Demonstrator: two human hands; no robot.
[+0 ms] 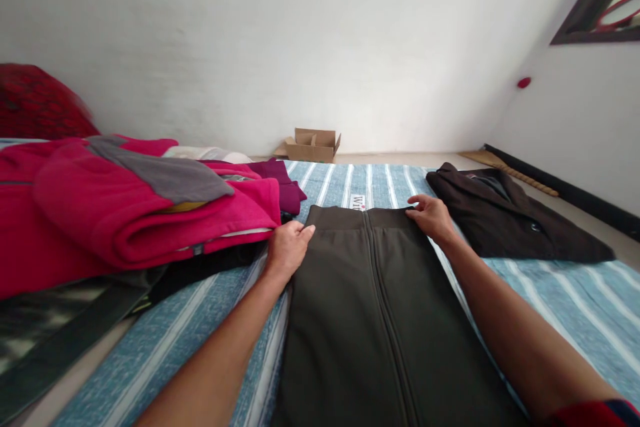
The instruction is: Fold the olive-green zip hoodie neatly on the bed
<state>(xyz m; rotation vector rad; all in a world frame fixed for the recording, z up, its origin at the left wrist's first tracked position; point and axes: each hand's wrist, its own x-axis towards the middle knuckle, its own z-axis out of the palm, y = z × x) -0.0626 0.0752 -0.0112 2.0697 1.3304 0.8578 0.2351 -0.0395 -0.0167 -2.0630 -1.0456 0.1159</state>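
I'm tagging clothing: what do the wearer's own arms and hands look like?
The left hand and right hand wear no visible gloves, rings or watches. The left forearm shows no sleeve; the right forearm ends in a red sleeve with dark trim.

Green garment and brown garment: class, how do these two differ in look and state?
Zip: the green garment has a long zip down its middle; none shows on the brown garment.
Handling: the left hand and right hand are at the green garment's far corners; neither touches the brown garment.
Framing: the green garment runs off the bottom edge; the brown garment does not.
Shared: both are dark and lie on the striped sheet.
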